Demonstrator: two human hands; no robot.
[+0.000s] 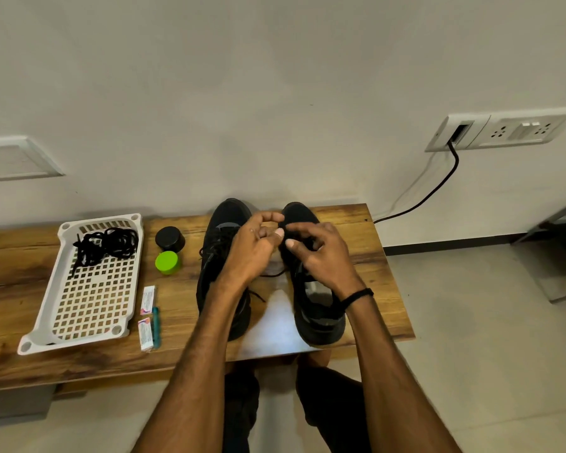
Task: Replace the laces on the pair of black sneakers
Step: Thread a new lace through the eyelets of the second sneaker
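Limp, light lace [273, 274] on right sneaker [319, 317] is pinched by left hand [252, 250] and right hand [322, 256]; stiff tip judged best hold.

**Q:** Where is the camera mounted?

**A:** There is a single view. It is head-worn and wide-angle, at the person's own eye position.

**Q:** Which way does it face?

**A:** It faces forward and steeply down onto the tabletop [366, 256], with the wall [275, 93] behind filling the upper half and the floor [487, 322] at the right.

**Q:** How near is it?

**A:** Close. Both forearms enter from the bottom edge, and the left hand [252, 250] and right hand [321, 253] sit near frame centre. Straight lines tilt toward the frame edges.
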